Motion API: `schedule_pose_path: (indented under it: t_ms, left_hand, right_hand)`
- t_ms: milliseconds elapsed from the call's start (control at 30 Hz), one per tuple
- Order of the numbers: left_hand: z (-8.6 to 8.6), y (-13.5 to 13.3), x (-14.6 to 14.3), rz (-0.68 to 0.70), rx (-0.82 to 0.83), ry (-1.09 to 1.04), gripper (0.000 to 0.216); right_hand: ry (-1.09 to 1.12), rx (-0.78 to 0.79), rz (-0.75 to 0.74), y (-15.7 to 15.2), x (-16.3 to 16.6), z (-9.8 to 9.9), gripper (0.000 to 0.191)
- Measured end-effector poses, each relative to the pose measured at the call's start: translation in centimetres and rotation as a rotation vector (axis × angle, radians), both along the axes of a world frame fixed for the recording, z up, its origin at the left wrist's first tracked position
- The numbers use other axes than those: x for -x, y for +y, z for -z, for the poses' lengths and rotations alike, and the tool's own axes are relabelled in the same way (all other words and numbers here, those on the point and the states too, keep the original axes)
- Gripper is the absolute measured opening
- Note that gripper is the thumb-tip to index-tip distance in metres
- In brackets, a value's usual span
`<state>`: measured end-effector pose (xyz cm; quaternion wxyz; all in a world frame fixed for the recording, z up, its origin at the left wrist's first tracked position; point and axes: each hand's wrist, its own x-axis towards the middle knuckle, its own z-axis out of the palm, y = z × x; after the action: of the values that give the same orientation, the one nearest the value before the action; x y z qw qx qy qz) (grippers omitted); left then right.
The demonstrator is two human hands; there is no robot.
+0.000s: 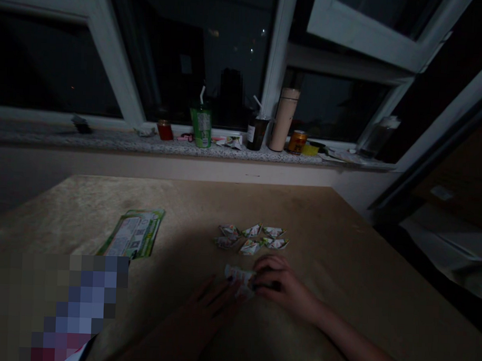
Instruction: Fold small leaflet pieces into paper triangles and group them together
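Both my hands rest on a tan table in dim light, working one small folded piece of printed paper. My left hand lies flat with its fingers stretched toward the paper, fingertips touching its left edge. My right hand has its fingers curled and pressed on the paper's right side. Just beyond lie several small folded paper shapes in two short rows.
A stack of green printed leaflets lies at the left of the table. On the stone window sill stand a green cup with a straw, a dark cup, a tall beige flask, a red jar and an orange can.
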<state>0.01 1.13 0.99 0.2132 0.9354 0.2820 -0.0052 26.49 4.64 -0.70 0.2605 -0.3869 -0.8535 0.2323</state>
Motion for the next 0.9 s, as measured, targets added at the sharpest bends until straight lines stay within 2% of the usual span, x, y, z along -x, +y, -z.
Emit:
schedule_pose_path:
  t_ms: [167,367,567,900]
  left_hand:
    - [-0.5,-0.5,0.0,-0.043,-0.018,-0.017,0.095]
    - [-0.7,-0.8,0.2,-0.079,-0.026,-0.055,0.104]
    - [0.0,-0.2,0.1,0.003,-0.002,-0.012,0.093]
    - [-0.3,-0.7,-0.3,-0.052,-0.041,0.005,0.091]
  right_hand:
    - [0.044,0.014,0.089,0.4,1.3,0.4,0.017]
    - [-0.021,-0.015,0.112,1.1,2.3,0.9,0.030]
    - [-0.059,-0.081,0.178,0.7,2.8,1.5,0.020]
    - [-0.205,-0.198,0.213,0.1,3.1,2.0,0.015]
